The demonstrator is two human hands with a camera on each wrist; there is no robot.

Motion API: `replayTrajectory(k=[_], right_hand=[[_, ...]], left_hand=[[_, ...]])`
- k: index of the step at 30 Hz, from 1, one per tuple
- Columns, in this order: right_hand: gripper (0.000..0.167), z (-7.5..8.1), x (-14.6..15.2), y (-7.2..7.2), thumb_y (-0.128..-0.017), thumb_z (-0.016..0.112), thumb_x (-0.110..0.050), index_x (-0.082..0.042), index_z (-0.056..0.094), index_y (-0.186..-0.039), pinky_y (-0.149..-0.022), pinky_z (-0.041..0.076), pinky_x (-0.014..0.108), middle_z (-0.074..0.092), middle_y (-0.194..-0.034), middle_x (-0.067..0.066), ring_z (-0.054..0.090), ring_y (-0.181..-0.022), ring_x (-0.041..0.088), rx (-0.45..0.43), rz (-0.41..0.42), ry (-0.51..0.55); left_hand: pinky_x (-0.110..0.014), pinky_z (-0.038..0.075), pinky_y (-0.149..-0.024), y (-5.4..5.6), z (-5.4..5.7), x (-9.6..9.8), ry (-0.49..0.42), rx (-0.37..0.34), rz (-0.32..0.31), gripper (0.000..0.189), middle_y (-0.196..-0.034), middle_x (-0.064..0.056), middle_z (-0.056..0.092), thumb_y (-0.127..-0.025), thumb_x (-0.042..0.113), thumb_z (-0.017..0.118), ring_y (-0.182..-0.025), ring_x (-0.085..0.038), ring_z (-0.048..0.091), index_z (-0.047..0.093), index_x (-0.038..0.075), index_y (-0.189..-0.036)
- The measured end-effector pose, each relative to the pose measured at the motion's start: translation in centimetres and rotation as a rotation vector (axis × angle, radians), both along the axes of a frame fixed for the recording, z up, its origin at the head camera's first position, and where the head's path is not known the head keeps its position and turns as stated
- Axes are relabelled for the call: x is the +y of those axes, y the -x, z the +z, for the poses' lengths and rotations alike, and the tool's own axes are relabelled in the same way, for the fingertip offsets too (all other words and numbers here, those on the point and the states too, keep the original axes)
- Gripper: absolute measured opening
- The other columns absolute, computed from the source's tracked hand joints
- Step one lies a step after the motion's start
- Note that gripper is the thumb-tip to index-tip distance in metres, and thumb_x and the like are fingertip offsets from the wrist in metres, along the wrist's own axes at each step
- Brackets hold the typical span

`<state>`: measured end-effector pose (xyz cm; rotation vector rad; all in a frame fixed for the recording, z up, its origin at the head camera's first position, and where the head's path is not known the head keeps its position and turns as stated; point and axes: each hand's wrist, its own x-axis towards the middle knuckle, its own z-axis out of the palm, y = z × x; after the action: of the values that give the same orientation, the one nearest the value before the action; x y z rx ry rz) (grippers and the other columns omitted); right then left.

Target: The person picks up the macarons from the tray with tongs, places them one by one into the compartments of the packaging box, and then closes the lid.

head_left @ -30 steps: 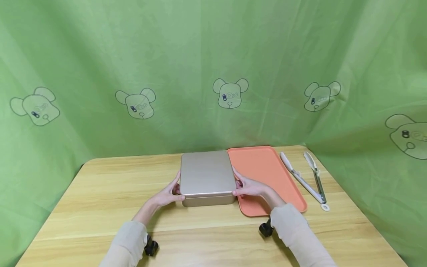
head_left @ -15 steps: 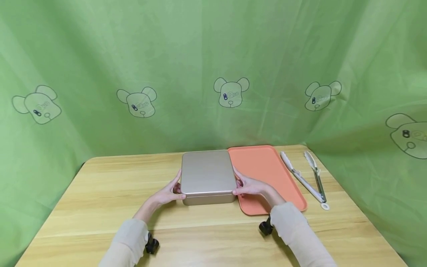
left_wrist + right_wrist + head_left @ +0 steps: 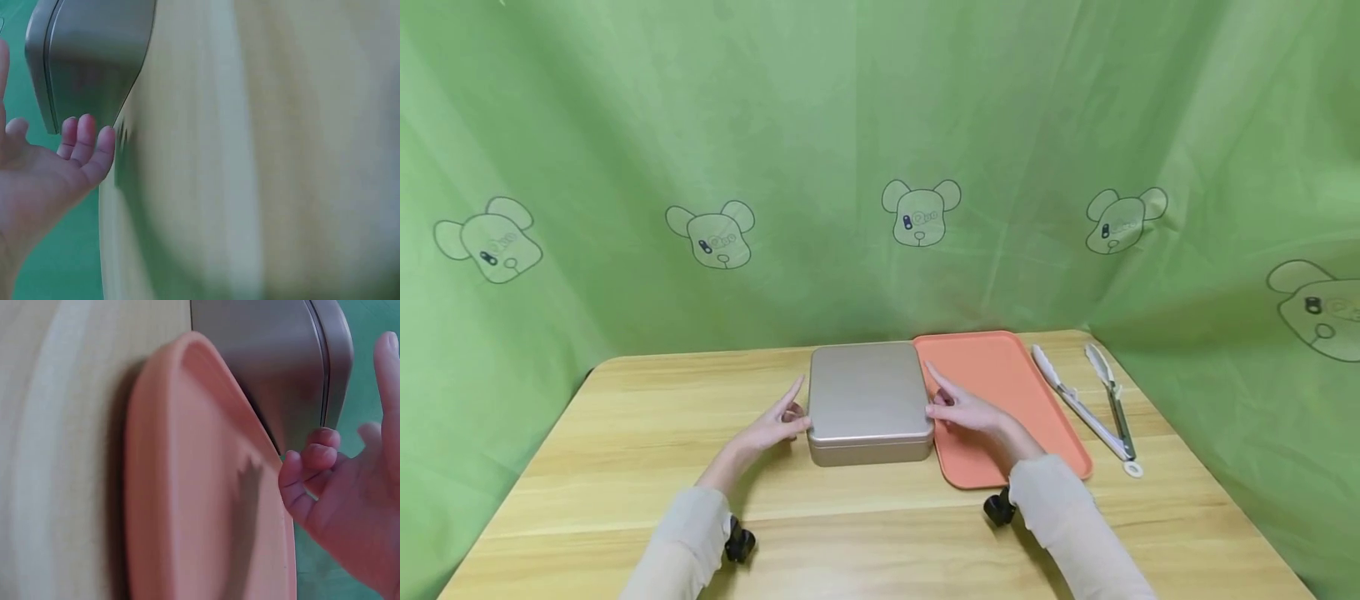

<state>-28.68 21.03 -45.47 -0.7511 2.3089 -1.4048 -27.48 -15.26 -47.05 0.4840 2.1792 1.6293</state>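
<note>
A champagne-coloured metal tin (image 3: 870, 392) with its lid on sits near the back middle of the wooden table. At its left side is my left hand (image 3: 767, 427), index finger extended and thumb tip right at the lid's edge. My right hand (image 3: 972, 412) mirrors it at the right side, over the edge of a coral-coloured tray (image 3: 988, 362). In the left wrist view, loosely bent fingers (image 3: 87, 147) lie close to the tin's wall. The right wrist view shows similarly bent fingers (image 3: 306, 465) beside the tin (image 3: 269, 356). Neither hand grips it.
Metal tongs (image 3: 1088, 418) with pale tips lie spread beyond the tray's right edge. A green curtain (image 3: 820, 275) with bear-head drawings hangs along the table's back and sides. The tray stands close against the tin's right side.
Both thumbs have come off the tin's front corners and slid back to its sides. The fingers have loosened from the tin, which keeps nearly the same place.
</note>
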Motion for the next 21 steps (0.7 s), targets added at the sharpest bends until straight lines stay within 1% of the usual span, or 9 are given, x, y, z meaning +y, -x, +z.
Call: replayTrajectory(k=[2, 4, 6, 9, 12, 15, 18, 21], right_hand=[[0.078, 0.1, -0.1, 0.4, -0.092, 0.053, -0.016, -0.007, -0.002, -0.146, -0.053, 0.044, 0.035, 0.042, -0.072, 0.003, 0.045, -0.058, 0.033, 0.038, -0.004, -0.003], [0.075, 0.2, -0.2, 0.7, -0.092, 0.053, -0.017, -0.007, 0.003, -0.147, -0.054, 0.045, 0.038, 0.041, -0.072, 0.004, 0.045, -0.059, 0.037, 0.064, -0.007, -0.019], [0.072, 0.2, -0.4, 0.9, -0.092, 0.053, -0.018, -0.008, 0.007, -0.147, -0.055, 0.046, 0.038, 0.041, -0.073, 0.005, 0.046, -0.059, 0.037, 0.074, -0.009, -0.036], [0.070, 0.1, -0.7, 1.2, -0.092, 0.054, -0.017, -0.008, 0.011, -0.147, -0.055, 0.045, 0.038, 0.040, -0.074, 0.005, 0.047, -0.058, 0.033, 0.074, -0.021, -0.058], [0.069, -0.1, -0.9, 1.6, -0.091, 0.054, -0.012, -0.005, 0.012, -0.146, -0.053, 0.044, 0.038, 0.039, -0.074, 0.005, 0.047, -0.056, 0.029, 0.072, -0.024, -0.063], [0.070, -0.4, -1.1, 1.9, -0.090, 0.055, -0.009, -0.001, 0.012, -0.145, -0.051, 0.043, 0.037, 0.039, -0.074, 0.006, 0.046, -0.055, 0.029, 0.053, -0.019, -0.048], [0.072, -0.7, -1.1, 2.2, -0.090, 0.056, -0.009, -0.003, 0.011, -0.146, -0.051, 0.042, 0.035, 0.038, -0.074, 0.006, 0.044, -0.056, 0.032, 0.028, -0.019, -0.038], [0.074, -0.7, -1.0, 2.3, -0.090, 0.056, -0.011, -0.007, 0.008, -0.147, -0.053, 0.043, 0.032, 0.036, -0.075, 0.004, 0.044, -0.058, 0.032, 0.016, -0.021, -0.039]], left_hand=[[-0.043, 0.045, -0.088, 0.4, 0.1, 0.2, 0.000, 0.002, 0.029, 0.081, -0.120, -0.022, 0.039, -0.089, 0.021, 0.057, -0.096, -0.021, 0.045, 0.002, 0.021, -0.148], [-0.048, 0.043, -0.090, 0.8, 0.2, 0.4, 0.002, 0.001, 0.041, 0.076, -0.121, -0.023, 0.037, -0.091, 0.019, 0.055, -0.097, -0.023, 0.045, 0.004, 0.023, -0.148], [-0.048, 0.042, -0.092, 1.0, 0.4, 0.7, 0.019, 0.010, 0.042, 0.073, -0.123, -0.024, 0.036, -0.092, 0.022, 0.053, -0.100, -0.024, 0.045, 0.007, 0.024, -0.148], [-0.047, 0.040, -0.094, 1.3, 0.5, 1.1, 0.046, 0.017, 0.043, 0.069, -0.127, -0.024, 0.034, -0.091, 0.027, 0.054, -0.107, -0.028, 0.043, 0.013, 0.027, -0.147], [-0.050, 0.037, -0.097, 1.4, 0.5, 1.5, 0.066, 0.038, 0.049, 0.067, -0.131, -0.026, 0.032, -0.090, 0.028, 0.055, -0.114, -0.033, 0.040, 0.018, 0.026, -0.146], [-0.053, 0.034, -0.098, 1.5, 0.3, 1.6, 0.079, 0.057, 0.058, 0.066, -0.133, -0.027, 0.031, -0.089, 0.027, 0.057, -0.117, -0.036, 0.038, 0.023, 0.025, -0.146], [-0.054, 0.034, -0.098, 1.6, 0.3, 1.7, 0.091, 0.060, 0.060, 0.067, -0.133, -0.027, 0.032, -0.088, 0.026, 0.059, -0.118, -0.037, 0.038, 0.024, 0.025, -0.145], [-0.055, 0.035, -0.097, 1.6, 0.3, 1.6, 0.099, 0.062, 0.051, 0.068, -0.132, -0.028, 0.032, -0.088, 0.026, 0.060, -0.118, -0.038, 0.038, 0.023, 0.024, -0.145]])
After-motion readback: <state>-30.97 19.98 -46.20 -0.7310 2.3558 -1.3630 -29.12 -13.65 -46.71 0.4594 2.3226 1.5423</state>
